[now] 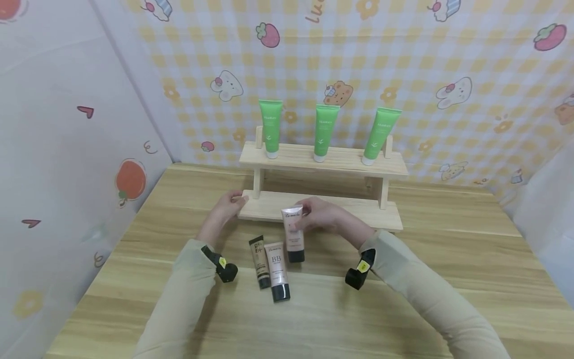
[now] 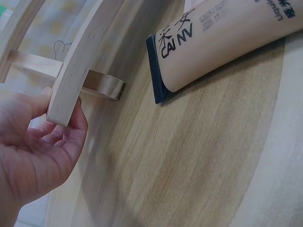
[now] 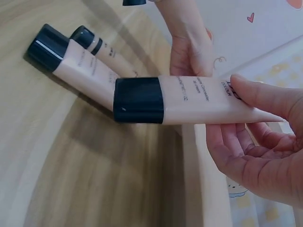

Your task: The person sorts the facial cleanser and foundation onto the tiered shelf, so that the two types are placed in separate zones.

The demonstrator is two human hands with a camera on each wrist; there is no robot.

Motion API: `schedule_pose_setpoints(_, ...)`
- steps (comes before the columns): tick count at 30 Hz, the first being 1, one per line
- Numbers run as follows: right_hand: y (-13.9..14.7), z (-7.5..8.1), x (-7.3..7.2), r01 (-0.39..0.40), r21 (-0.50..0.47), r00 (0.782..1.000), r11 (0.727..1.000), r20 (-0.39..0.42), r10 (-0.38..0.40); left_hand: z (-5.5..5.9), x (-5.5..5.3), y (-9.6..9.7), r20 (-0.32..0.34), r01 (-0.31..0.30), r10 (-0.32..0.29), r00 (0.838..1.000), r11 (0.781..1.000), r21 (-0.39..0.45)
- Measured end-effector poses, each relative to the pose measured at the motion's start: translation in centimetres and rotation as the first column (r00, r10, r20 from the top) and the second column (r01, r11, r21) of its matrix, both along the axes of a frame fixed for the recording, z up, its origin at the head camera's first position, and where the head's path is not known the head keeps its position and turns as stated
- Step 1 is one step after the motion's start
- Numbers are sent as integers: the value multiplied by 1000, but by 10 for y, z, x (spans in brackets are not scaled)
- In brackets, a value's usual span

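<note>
My right hand (image 1: 319,213) pinches a pink BB cream tube (image 1: 293,234) with a black cap, thumb on its front and fingers behind. In the right wrist view this tube (image 3: 189,99) is raised beside the shelf's front edge. My left hand (image 1: 226,207) grips the left end of the lower board of a two-tier wooden shelf (image 1: 264,204), thumb above and fingers below, as the left wrist view shows of the board (image 2: 71,90). Between my arms, a second pink BB tube (image 1: 277,269) and a slimmer beige tube (image 1: 259,262) lie side by side on the table.
Three green tubes stand spaced along the upper board: left (image 1: 271,127), middle (image 1: 325,130) and right (image 1: 381,133), the last one leaning. Behind the shelf hangs a yellow checked cloth (image 1: 188,75). The wood-grain table (image 1: 448,259) extends around the shelf.
</note>
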State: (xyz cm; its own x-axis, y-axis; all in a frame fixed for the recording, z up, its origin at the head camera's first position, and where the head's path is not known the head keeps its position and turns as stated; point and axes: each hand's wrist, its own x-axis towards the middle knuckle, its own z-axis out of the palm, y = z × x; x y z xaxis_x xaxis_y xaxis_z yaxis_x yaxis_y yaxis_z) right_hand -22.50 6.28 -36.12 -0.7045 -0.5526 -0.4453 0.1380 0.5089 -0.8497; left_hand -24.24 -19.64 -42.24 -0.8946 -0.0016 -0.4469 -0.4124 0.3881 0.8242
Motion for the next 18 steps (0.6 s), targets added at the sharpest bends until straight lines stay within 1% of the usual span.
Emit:
schedule_pose_setpoints(5, -5, 5, -4, 39, 3, 999, 999, -32, -38, 1, 1, 0, -18, 22, -22, 1000, 1000, 19)
schedule_pose_setpoints(9, -10, 10, -7, 37, -23, 999, 999, -39, -38, 0, 1, 0, -26, 30, -30, 999, 999, 22)
schedule_pose_setpoints(13, -15, 15, -11, 33, -21, 998, 999, -62, -34, -1, 2, 0, -35, 32, -31, 999, 999, 29)
schedule_pose_setpoints(18, -20, 22, -16, 45, -40, 995, 998, -90, -49, -1, 2, 1, -44, 27, -26, 999, 999, 36)
